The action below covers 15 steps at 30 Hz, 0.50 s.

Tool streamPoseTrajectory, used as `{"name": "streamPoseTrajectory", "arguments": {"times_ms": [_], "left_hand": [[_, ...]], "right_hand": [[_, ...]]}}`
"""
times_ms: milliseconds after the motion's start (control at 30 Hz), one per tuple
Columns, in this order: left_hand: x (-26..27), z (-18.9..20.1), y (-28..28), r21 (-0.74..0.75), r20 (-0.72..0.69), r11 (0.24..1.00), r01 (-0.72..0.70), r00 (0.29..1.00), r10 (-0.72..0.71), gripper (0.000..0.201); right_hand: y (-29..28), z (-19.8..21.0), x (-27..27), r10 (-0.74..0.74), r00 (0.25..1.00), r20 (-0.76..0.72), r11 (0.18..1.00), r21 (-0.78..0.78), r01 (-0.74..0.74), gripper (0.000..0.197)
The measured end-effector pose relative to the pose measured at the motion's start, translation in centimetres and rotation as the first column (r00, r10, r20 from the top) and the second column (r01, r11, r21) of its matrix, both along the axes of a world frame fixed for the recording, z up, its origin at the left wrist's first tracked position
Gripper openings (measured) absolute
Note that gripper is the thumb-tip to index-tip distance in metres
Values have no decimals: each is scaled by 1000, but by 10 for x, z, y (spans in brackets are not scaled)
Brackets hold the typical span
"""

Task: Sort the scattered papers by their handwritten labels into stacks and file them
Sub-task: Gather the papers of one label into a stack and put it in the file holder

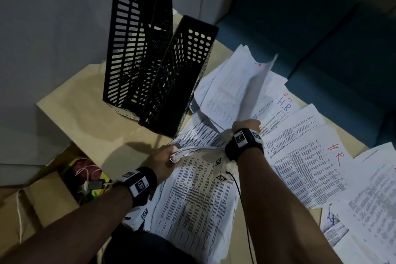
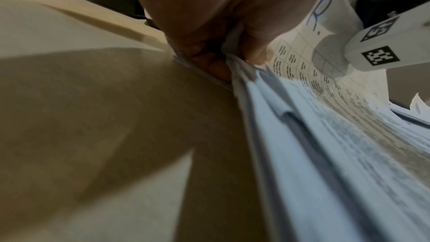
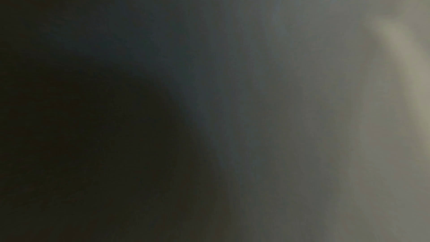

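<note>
Office-like room, possibly lounge corner. Black perforated file holders (image 1: 154,66) upper centre on beige counter (image 1: 81,113); printed papers (image 1: 300,156) labelled "H.R." at right; blue upholstered seat (image 1: 332,49) upper right; cardboard box (image 1: 53,195) lower left.

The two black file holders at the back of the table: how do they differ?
The taller file holder stands upright and has slotted walls; the shorter file holder to its right leans against it and has round holes. The taller one shows something pale through its slots, while I cannot tell what is inside the shorter one. Both are black and stand on the tan table.
</note>
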<state>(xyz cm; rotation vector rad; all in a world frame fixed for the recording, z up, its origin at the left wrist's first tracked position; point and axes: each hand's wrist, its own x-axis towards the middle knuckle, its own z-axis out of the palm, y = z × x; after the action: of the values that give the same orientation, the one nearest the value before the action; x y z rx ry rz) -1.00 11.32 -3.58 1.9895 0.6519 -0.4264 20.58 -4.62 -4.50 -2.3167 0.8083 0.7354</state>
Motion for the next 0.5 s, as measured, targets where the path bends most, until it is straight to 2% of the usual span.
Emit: {"name": "streamPoseTrajectory", "arguments": {"times_ms": [100, 167, 367, 433, 500], "left_hand": [[1, 3, -2, 8, 26, 1000, 0, 1000, 0, 33], [4, 5, -2, -4, 29, 1000, 6, 1000, -6, 31], [5, 2, 1, 45, 10, 997, 66, 998, -66, 35], [4, -1, 2, 67, 13, 994, 89, 996, -90, 28], [5, -3, 2, 72, 3, 994, 79, 997, -79, 28]], "right_hand": [[1, 8, 4, -10, 999, -35, 999, 36, 11, 81], [4, 7, 4, 27, 998, -47, 999, 27, -26, 86], [10, -4, -3, 170, 983, 71, 974, -166, -157, 62], [14, -3, -2, 160, 985, 56, 977, -149, -151, 54], [14, 2, 1, 120, 986, 117, 992, -50, -115, 44]]}}
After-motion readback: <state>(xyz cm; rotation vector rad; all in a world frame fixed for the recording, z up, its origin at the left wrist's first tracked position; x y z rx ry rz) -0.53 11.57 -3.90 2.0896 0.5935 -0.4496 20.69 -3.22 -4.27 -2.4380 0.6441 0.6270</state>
